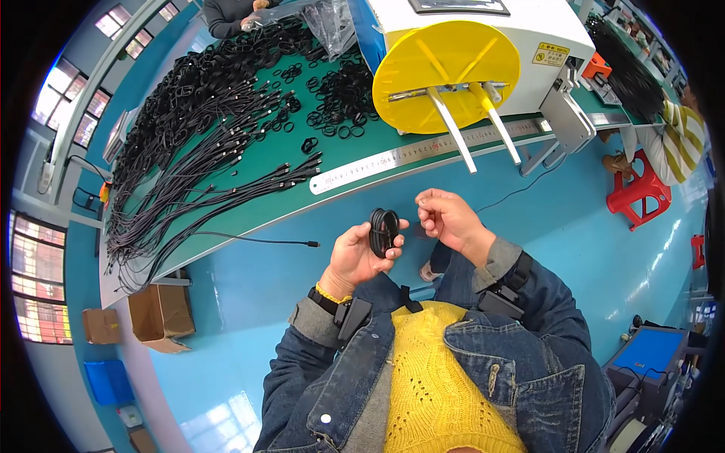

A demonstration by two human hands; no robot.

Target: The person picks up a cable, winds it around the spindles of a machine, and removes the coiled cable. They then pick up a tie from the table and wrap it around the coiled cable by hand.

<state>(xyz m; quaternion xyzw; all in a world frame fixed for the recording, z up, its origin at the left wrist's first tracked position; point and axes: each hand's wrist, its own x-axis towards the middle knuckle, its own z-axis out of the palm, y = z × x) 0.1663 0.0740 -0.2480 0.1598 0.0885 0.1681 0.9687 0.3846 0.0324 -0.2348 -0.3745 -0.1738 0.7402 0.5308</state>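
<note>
My left hand (pixel 353 255) is closed round a small coil of black cable (pixel 384 232), held upright in front of my chest, short of the table edge. Just to its right, my right hand (pixel 453 220) is raised with thumb and fingertips pinched together; whatever they hold, if anything, is too small to make out. Beyond my hands, a yellow disc (pixel 483 72) with two metal rods (pixel 451 132) juts from a white machine (pixel 529 34). Long straight black cables (pixel 192 181) with plug ends lie on the green table (pixel 264 198) to the left.
Behind the cables spreads a heap of black coils (pixel 177 106). A steel ruler (pixel 362 175) lies along the table's near edge. Cardboard boxes (pixel 158 313) stand at lower left. A red stool (pixel 642 195) and a person in a striped top (pixel 683 143) are at right.
</note>
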